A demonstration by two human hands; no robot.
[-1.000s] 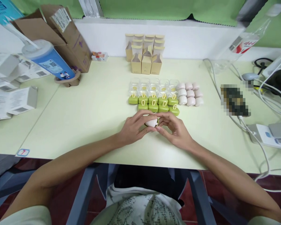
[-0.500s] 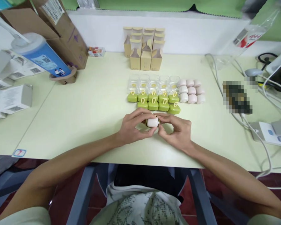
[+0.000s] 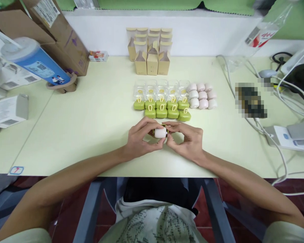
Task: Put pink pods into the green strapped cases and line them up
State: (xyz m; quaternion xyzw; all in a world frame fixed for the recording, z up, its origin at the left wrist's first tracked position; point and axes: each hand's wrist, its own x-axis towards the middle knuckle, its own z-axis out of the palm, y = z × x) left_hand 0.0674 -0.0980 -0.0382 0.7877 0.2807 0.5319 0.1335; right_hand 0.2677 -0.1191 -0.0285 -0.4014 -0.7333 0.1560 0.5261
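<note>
Between both hands, just above the table near its front, is a small white rounded case [image 3: 160, 132] with a dark and yellow-green edge showing around it. My left hand [image 3: 139, 141] pinches it from the left, thumb below and fingers above. From the right, my right hand [image 3: 188, 139] has its thumb and fingertips closed at the case's end, where a small pale tab sticks out. Just beyond the fingers are rows of green cases [image 3: 161, 112] with pale yellow loops. Behind these stand clear plastic covers [image 3: 162, 88] with yellow marks. A block of white and pinkish rounded cases [image 3: 203, 95] adjoins them on the right.
Small open cardboard boxes [image 3: 152, 64] stand against the wall. To the left are a large carton [image 3: 73, 50], a blue cup [image 3: 39, 64] in a brown holder [image 3: 63, 86] and white boxes [image 3: 11, 109]. Cables, a power strip [image 3: 285, 136] and a plastic bottle [image 3: 262, 35] occupy the right.
The whole view has shifted slightly, so the table items appear a little further left. Both hands keep the same grip on the white case, with barely any finger movement.
</note>
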